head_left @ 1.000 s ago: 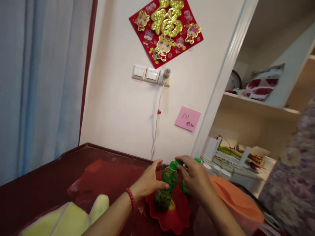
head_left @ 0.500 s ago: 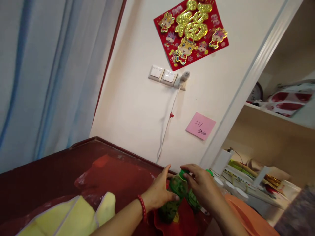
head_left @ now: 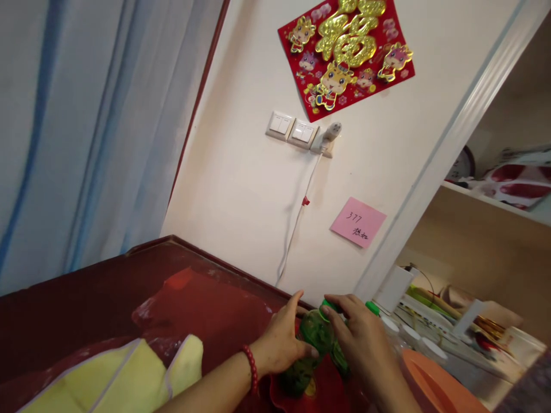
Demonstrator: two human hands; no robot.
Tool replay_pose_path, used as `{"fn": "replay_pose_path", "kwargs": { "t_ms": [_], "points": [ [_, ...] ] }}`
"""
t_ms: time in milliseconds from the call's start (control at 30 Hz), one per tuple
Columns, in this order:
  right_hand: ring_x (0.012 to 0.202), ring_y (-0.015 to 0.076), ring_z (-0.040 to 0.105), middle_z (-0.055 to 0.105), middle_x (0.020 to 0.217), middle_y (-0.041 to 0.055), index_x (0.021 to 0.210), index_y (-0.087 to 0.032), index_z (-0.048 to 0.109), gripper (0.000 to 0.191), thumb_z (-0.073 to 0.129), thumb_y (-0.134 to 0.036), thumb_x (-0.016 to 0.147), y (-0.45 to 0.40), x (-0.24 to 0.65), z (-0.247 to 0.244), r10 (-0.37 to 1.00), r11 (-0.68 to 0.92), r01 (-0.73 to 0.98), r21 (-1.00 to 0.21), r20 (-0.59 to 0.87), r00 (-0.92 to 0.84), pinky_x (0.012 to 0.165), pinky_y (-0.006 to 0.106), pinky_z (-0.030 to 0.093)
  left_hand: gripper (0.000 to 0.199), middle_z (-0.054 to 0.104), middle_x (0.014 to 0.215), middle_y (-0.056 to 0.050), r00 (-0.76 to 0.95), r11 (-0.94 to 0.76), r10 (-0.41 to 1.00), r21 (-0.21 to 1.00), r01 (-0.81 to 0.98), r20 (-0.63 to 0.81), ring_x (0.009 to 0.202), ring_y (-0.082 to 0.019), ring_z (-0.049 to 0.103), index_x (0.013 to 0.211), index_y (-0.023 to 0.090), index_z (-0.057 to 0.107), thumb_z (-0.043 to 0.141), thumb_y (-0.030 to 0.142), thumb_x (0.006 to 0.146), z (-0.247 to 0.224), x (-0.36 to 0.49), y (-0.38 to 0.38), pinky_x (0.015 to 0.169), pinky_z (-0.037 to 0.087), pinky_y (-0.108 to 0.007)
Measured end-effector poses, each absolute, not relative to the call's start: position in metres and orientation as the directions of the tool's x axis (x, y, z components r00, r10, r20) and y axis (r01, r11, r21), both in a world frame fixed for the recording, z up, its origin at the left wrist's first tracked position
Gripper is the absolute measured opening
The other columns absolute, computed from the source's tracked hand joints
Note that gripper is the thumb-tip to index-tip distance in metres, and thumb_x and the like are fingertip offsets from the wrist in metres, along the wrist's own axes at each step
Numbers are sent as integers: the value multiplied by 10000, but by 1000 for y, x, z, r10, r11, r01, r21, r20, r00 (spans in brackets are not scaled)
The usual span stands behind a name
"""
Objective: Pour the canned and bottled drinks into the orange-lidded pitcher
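My left hand (head_left: pixel 282 341), with a red bead bracelet at the wrist, is wrapped round the side of a see-through green bottle (head_left: pixel 316 332). My right hand (head_left: pixel 359 332) grips the bottle's green cap (head_left: pixel 329 308) from above, fingers closed on it. The bottle leans a little to the right. It stands on or just over a red wavy-edged piece (head_left: pixel 327 390); contact is hard to make out. Behind the right hand, part of another green object (head_left: pixel 340 358) shows.
A folded yellow cloth (head_left: pixel 116 376) lies on the dark red table (head_left: pixel 86 298) at left. On the right are an orange container (head_left: pixel 434 381), white-lidded jars (head_left: pixel 408 332), another green cap (head_left: pixel 372 308) and cluttered shelves. A white cord (head_left: pixel 293 229) hangs down the wall behind.
The view has shifted slightly, so the wall items sit further right. Both hands keep their hold on the bottle and its cap; the right hand has turned slightly.
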State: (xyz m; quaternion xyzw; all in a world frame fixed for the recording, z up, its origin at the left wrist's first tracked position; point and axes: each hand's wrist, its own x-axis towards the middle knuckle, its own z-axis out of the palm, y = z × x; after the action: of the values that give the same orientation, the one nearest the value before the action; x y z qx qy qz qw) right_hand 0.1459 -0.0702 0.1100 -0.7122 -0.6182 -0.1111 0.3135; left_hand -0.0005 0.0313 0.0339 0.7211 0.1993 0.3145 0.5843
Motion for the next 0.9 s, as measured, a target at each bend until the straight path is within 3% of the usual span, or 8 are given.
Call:
{"fn": "replay_pose_path", "kwargs": {
  "t_ms": [233, 567, 767, 900],
  "points": [
    [970, 227, 660, 697, 1024, 66, 1092, -215, 730, 361, 473, -433, 961, -67, 155, 95, 763, -17, 953, -302, 612, 208, 839, 346, 514, 1219, 594, 1355, -101, 719, -255, 659, 965, -61, 220, 1311, -311, 460, 1570, 180, 205, 832, 123, 526, 36, -2, 31, 1136, 309, -408],
    [884, 237, 669, 705, 945, 60, 1008, -234, 745, 327, 528, -468, 939, -68, 153, 97, 732, -5, 971, -238, 661, 165, 770, 352, 528, 1244, 600, 1354, -94, 714, -279, 661, 959, -51, 231, 1303, -338, 475, 1568, 247, 224, 871, 168, 509, 27, 3, 35, 1108, 350, -433],
    [1037, 264, 654, 720, 1096, 70, 1061, -234, 735, 391, 448, -473, 945, -72, 146, 94, 690, 58, 925, -375, 685, 234, 901, 413, 508, 1243, 587, 1373, -103, 725, -262, 653, 964, -55, 219, 1322, -342, 461, 1573, 230, 219, 866, 167, 513, 29, 2, 35, 1126, 335, -438],
    [946, 264, 649, 715, 999, 64, 994, -229, 722, 354, 515, -506, 919, -75, 141, 91, 680, 25, 891, -453, 661, 317, 813, 389, 500, 1245, 597, 1357, -101, 719, -270, 655, 961, -61, 230, 1299, -336, 482, 1571, 220, 228, 867, 168, 505, 30, 1, 33, 1113, 352, -432]
  ]
}}
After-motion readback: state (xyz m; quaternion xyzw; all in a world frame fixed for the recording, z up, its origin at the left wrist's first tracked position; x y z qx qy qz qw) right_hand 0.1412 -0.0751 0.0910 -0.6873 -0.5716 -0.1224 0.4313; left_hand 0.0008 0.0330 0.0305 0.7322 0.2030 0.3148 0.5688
